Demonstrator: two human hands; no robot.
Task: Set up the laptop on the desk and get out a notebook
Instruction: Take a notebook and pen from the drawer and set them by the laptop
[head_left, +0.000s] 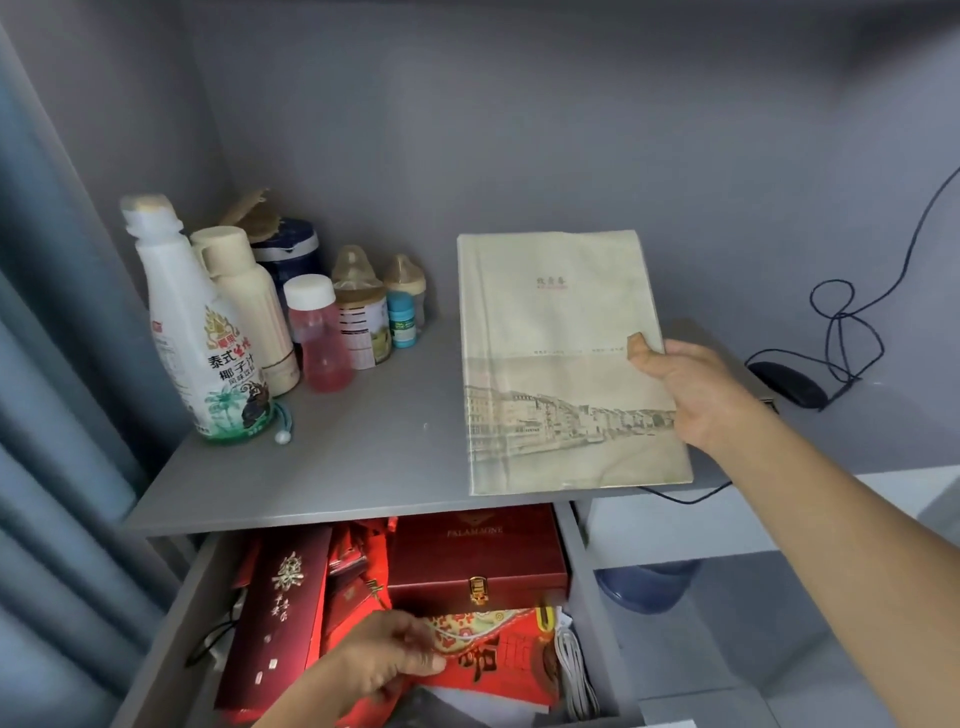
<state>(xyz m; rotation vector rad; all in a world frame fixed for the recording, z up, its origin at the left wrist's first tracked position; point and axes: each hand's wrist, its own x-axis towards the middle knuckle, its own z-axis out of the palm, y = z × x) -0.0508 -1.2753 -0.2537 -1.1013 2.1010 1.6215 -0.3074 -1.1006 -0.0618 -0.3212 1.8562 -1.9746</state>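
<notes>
A beige notebook (561, 364) with a faded waterfront picture on its cover is held over the grey desk (337, 457). My right hand (691, 389) grips its right edge, thumb on the cover. Below the desk an open drawer (597, 597) is full of red items. My left hand (389, 660) is down in that drawer, fingers closed on red decorated paper packets (493, 660). A strip of a flat grey object (727, 353), perhaps the laptop, shows behind my right hand and the notebook; most of it is hidden.
Several bottles stand at the desk's back left, with a tall white juice bottle (197, 332) in front. A black mouse (787, 383) with a looped cable lies at the right. In the drawer are a dark red latched box (475, 561) and a long maroon box (280, 613).
</notes>
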